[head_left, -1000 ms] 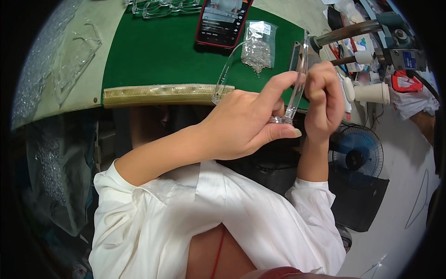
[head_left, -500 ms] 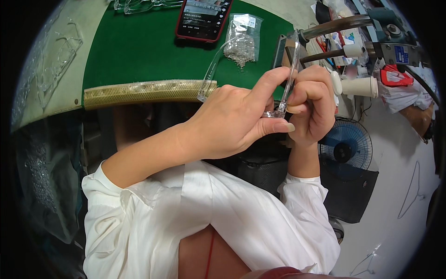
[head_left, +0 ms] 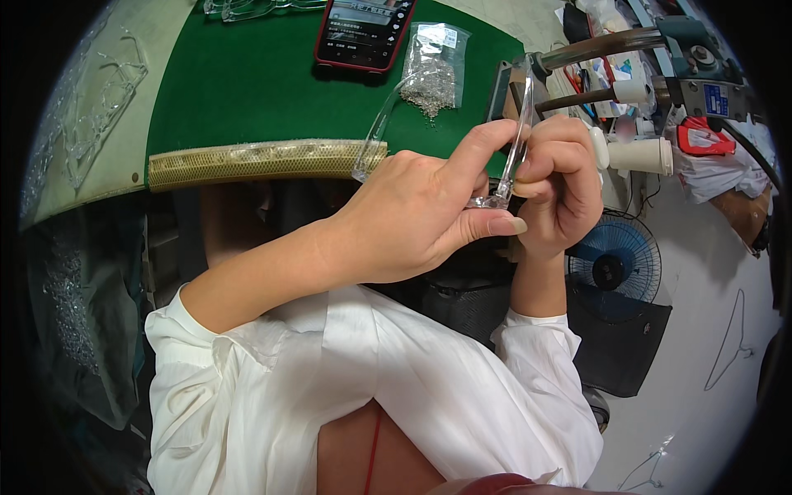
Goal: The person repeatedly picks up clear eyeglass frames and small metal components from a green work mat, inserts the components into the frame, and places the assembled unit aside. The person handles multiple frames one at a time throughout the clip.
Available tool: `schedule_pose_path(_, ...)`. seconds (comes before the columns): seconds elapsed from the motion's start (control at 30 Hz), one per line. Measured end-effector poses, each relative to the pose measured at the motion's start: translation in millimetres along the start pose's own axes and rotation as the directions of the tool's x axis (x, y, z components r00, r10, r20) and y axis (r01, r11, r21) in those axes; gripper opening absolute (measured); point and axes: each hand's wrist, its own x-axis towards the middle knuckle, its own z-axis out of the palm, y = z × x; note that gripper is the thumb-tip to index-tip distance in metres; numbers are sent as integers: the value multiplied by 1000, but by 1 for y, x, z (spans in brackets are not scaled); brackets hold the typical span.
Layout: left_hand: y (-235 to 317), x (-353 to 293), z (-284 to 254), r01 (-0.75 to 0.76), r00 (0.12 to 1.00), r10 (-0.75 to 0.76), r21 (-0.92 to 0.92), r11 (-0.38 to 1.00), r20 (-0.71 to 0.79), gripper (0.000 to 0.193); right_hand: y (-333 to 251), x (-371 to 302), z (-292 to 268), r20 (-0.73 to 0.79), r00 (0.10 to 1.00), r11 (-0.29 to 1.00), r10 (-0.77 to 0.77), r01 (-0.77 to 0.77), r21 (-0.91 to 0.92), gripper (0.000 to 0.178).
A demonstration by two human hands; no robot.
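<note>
A clear plastic eyeglass frame [head_left: 517,157] is held up at the near edge of the green work mat. My left hand [head_left: 412,210] is closed around its front, thumb below and forefinger raised against one temple arm. The other temple arm [head_left: 377,136] sticks out on the far side of that hand. Curled next to the hinge corner, my right hand [head_left: 563,186] has its thumb and fingertips pressed together against the upright temple arm. Anything smaller between those fingertips is hidden. Beyond my hands lies an open clear bag [head_left: 431,70] with tiny metal pieces spilling from its mouth.
A phone in a red case [head_left: 363,33] lies at the back of the green mat [head_left: 239,91]. Gold mesh trim [head_left: 264,162] lines its front edge. More clear frames [head_left: 103,115] lie at left. A machine with metal bars [head_left: 606,49] and a fan [head_left: 615,260] are at right.
My right hand has shifted very slightly to the right, away from the hinge corner. My left hand keeps its hold, and the glasses stay nearly in place.
</note>
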Motion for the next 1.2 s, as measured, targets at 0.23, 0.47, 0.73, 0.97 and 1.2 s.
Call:
schedule_pose_path(0.23,0,-1,0,24,1000,-23,-46,999,21,61,2,0,-2,21,999,1000,-24,25,-9,24)
schedule_pose_path(0.47,1,0,-1,54,998,-48,-125,991,46,60,3,3,-4,39,999,1000,-27,28,-15,26)
schedule_pose_path(0.73,0,-2,-2,74,996,-65,-167,983,57,62,5,4,-4,57,998,999,-30,32,-40,30)
schedule_pose_path(0.97,1,0,-4,79,996,-68,-194,978,61,65,2,2,1,1,1000,1000,25,-25,15,33)
schedule_pose_path(1.2,2,2,-5,91,995,-83,-184,979,51,65,5,0,1,-7,1000,998,9,-9,64,33)
